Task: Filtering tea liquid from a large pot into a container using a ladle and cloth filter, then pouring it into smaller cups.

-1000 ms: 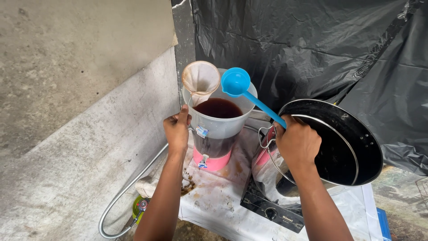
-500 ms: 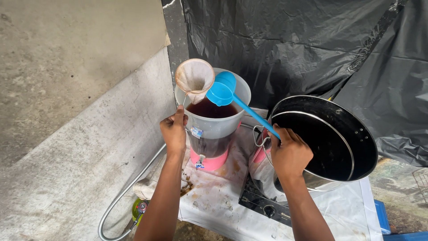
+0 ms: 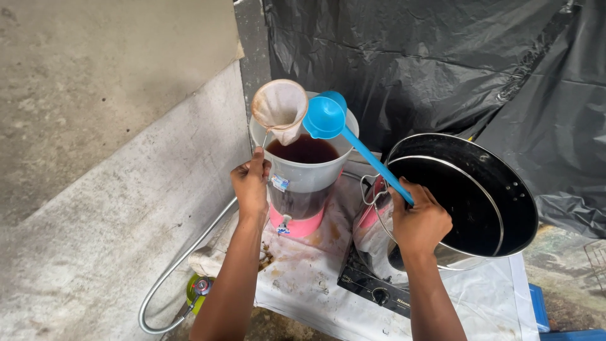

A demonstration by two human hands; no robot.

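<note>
Nearest the camera, 2 bare forearms reach forward over a tabletop (image 3: 303, 297) draped in a stained white cloth. The right hand (image 3: 420, 221) has its grip clamped on the long handle of a blue ladle (image 3: 325, 118), fingers wrapped round the lower end of the handle. The handle slants up and to the left, and the ladle's bowl sits above the rim of the dispenser, just beside the strainer. The left hand (image 3: 251, 184) has its grip closed on the thin wire handle of a cloth strainer (image 3: 281, 108), pressed against the side of the dispenser.

Under the right hand sits a black gas stove (image 3: 372, 287) with a knob on its front. On it stands a large steel pot (image 3: 464, 202), dark inside and tilted so that its mouth faces the camera. Low at the left, a grey hose (image 3: 180, 265) curves along the floor to a green gas canister (image 3: 199, 290).

A little farther on, the drink dispenser (image 3: 303, 177) stands upright on the cloth: a clear tub on a pink base with a small tap at the front, holding dark reddish-brown liquid. The strainer, a stained pale cloth bag on a round hoop, hangs at the tub's left rim, its mouth turned toward the camera.

Behind it all hangs crumpled black plastic sheeting (image 3: 442, 69), and a bare concrete wall (image 3: 107, 95) fills the left side.
</note>
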